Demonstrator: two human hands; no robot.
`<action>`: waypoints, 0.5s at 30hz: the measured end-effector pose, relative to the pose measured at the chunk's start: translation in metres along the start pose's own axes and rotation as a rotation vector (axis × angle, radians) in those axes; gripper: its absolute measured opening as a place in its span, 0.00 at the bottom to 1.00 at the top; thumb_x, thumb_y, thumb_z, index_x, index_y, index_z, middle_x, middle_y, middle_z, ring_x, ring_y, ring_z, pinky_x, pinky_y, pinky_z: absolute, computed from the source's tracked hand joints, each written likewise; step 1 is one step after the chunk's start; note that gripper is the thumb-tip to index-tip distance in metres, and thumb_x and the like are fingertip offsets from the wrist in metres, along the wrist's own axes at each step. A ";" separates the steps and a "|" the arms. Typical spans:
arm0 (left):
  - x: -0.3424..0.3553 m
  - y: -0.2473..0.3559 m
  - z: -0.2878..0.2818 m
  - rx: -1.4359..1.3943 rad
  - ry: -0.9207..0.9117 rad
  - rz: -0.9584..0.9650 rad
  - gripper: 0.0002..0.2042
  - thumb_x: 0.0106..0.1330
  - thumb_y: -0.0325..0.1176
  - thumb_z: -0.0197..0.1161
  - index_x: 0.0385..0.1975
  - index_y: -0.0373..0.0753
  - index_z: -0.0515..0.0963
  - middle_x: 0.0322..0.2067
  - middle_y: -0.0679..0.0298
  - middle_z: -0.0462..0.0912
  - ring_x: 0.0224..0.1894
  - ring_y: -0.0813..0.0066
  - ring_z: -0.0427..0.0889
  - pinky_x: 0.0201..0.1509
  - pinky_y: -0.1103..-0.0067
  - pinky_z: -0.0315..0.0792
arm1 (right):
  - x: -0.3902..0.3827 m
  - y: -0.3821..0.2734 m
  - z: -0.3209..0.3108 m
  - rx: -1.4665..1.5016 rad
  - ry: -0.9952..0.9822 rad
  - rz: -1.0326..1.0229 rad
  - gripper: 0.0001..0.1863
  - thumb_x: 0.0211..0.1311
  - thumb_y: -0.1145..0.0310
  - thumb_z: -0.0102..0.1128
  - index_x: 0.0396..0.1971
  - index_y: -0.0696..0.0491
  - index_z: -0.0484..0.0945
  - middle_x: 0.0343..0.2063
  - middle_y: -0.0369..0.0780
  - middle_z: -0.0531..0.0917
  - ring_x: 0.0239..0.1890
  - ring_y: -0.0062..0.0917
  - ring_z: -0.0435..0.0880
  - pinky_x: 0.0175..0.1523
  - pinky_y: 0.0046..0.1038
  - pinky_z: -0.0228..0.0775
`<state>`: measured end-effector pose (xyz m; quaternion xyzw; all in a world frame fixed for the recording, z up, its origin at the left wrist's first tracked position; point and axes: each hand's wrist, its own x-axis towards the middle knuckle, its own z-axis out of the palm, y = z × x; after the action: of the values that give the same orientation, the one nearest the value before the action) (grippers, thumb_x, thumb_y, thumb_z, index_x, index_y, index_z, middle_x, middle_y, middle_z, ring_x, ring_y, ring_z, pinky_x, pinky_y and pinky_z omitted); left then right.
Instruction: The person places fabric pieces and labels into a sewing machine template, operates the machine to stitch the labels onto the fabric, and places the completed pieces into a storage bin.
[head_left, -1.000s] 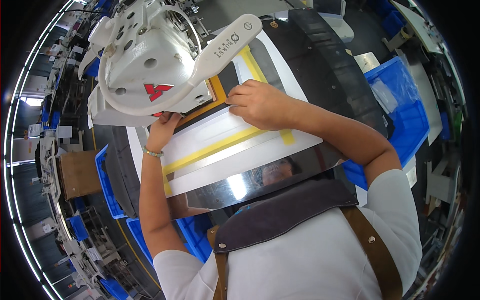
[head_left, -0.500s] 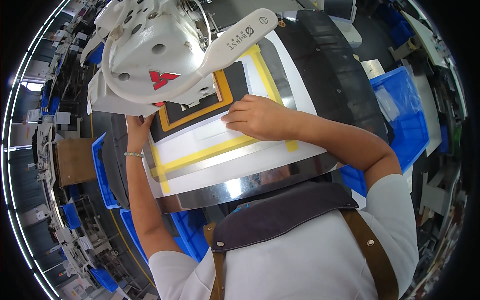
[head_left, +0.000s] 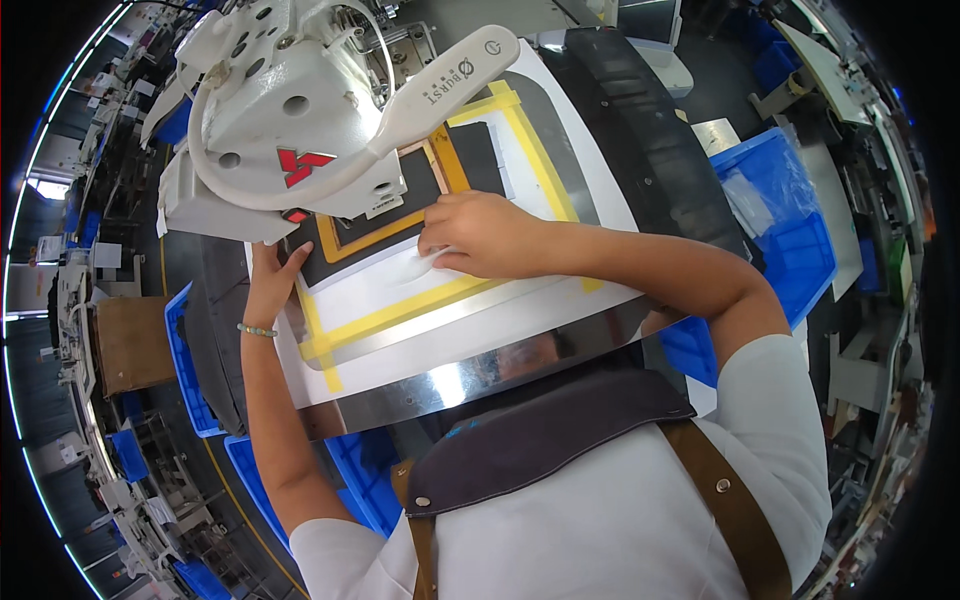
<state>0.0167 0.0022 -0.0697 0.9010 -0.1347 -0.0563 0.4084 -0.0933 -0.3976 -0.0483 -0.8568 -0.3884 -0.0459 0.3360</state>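
My left hand [head_left: 276,270] rests with thumb and fingers apart at the left edge of the taped plate, partly below the white machine head [head_left: 276,125]. My right hand [head_left: 465,232] pinches a thin white paper [head_left: 419,266], its fingers curled. Just above the paper lies a dark panel [head_left: 346,263] carrying an orange rectangular frame [head_left: 327,240], partly hidden by the machine. Yellow tape [head_left: 390,315] borders the white layer on a metal plate [head_left: 570,125]. A long white handle [head_left: 440,82] on the machine stands over the frame.
A polished metal strip [head_left: 400,400] forms the near edge of the black worktable [head_left: 632,130]. Blue bins [head_left: 800,275] stand to the right, others under the table at lower left. A cardboard box [head_left: 135,343] and rows of machines line the left aisle.
My right hand has moved down and left, now pinching white paper. My left hand has moved down-left from under the machine, its fingers spreading. More of the orange frame shows.
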 end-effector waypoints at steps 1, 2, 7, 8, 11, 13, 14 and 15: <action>-0.001 0.012 0.007 0.152 -0.018 0.036 0.21 0.71 0.37 0.75 0.55 0.28 0.81 0.50 0.53 0.81 0.43 0.72 0.79 0.46 0.73 0.75 | -0.006 0.003 -0.007 0.065 -0.022 0.055 0.12 0.65 0.67 0.74 0.46 0.54 0.88 0.41 0.40 0.86 0.50 0.35 0.85 0.58 0.37 0.76; -0.003 0.029 0.016 0.141 -0.018 0.041 0.21 0.71 0.37 0.75 0.55 0.28 0.81 0.50 0.53 0.81 0.43 0.72 0.79 0.46 0.73 0.75 | -0.012 0.005 -0.015 0.127 -0.041 0.110 0.12 0.65 0.67 0.74 0.46 0.54 0.88 0.40 0.41 0.86 0.48 0.35 0.86 0.57 0.37 0.77; -0.004 0.063 0.054 0.220 0.164 0.259 0.16 0.68 0.39 0.76 0.40 0.29 0.84 0.18 0.59 0.73 0.22 0.69 0.68 0.30 0.68 0.66 | -0.024 -0.001 -0.046 0.167 -0.056 0.232 0.13 0.64 0.69 0.74 0.46 0.56 0.88 0.42 0.43 0.89 0.46 0.36 0.89 0.54 0.35 0.80; -0.001 0.065 0.061 0.228 0.195 0.305 0.16 0.67 0.39 0.76 0.40 0.29 0.84 0.19 0.57 0.74 0.21 0.66 0.68 0.29 0.68 0.65 | -0.026 -0.002 -0.052 0.160 -0.089 0.280 0.12 0.63 0.69 0.74 0.45 0.57 0.88 0.44 0.44 0.90 0.45 0.36 0.89 0.53 0.35 0.81; 0.009 0.067 0.076 0.206 0.253 0.365 0.14 0.66 0.37 0.76 0.43 0.33 0.85 0.28 0.54 0.82 0.30 0.54 0.76 0.39 0.63 0.68 | -0.033 0.005 -0.053 0.262 0.010 0.303 0.11 0.63 0.69 0.74 0.41 0.59 0.89 0.40 0.45 0.91 0.41 0.35 0.90 0.50 0.32 0.80; 0.000 0.074 0.086 0.188 0.302 0.318 0.13 0.67 0.35 0.74 0.46 0.36 0.85 0.36 0.54 0.85 0.41 0.48 0.79 0.50 0.58 0.68 | -0.027 0.001 -0.066 0.297 -0.037 0.335 0.11 0.63 0.68 0.74 0.39 0.60 0.89 0.37 0.45 0.91 0.39 0.34 0.90 0.48 0.31 0.80; -0.003 0.059 0.101 0.176 0.371 0.381 0.12 0.67 0.33 0.74 0.46 0.36 0.85 0.37 0.52 0.86 0.42 0.48 0.80 0.51 0.59 0.70 | -0.031 0.006 -0.068 0.321 -0.098 0.348 0.11 0.63 0.68 0.74 0.38 0.61 0.89 0.35 0.45 0.92 0.36 0.33 0.90 0.46 0.30 0.80; -0.005 0.050 0.102 0.111 0.336 0.234 0.12 0.67 0.30 0.72 0.47 0.35 0.85 0.41 0.50 0.86 0.46 0.46 0.81 0.54 0.60 0.72 | -0.031 0.010 -0.065 0.274 -0.082 0.298 0.10 0.64 0.68 0.74 0.38 0.61 0.90 0.32 0.45 0.91 0.34 0.30 0.89 0.44 0.29 0.79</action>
<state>-0.0193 -0.1011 -0.0994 0.8971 -0.1714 0.1499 0.3786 -0.0958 -0.4617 -0.0140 -0.8524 -0.2730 0.0924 0.4363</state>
